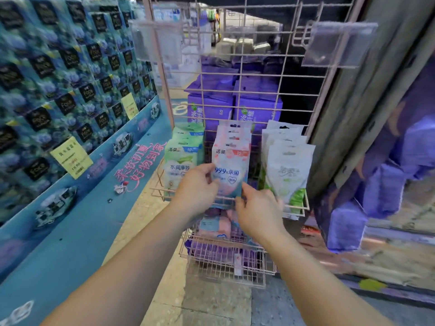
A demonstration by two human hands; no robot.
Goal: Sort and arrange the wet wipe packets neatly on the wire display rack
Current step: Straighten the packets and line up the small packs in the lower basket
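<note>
Left hand (pixel 196 184) pinches the left edge of the front pink packet (pixel 231 165), thumb on its face, fingers curled behind. Right hand (pixel 257 210) grips the same packet's bottom right corner, fingers curled around the lower edge. Packet hangs upright at the front of the middle row on the wire rack (pixel 259 74), more pink packets stacked behind it on the same hook.

Green packets (pixel 182 158) hang in the row toward the rack's left edge, just beside the pink row. White-green packets (pixel 286 165) hang toward the right edge, slightly tilted. Lower wire basket (pixel 226 262) at the rack's bottom holds loose pink and purple packs; contents blurred. Clear price-tag holders (pixel 339 43) clip on near the top edge. Purple boxes (pixel 235 107) sit behind the grid. Blue tissue display (pixel 58 90) stands to the left.
</note>
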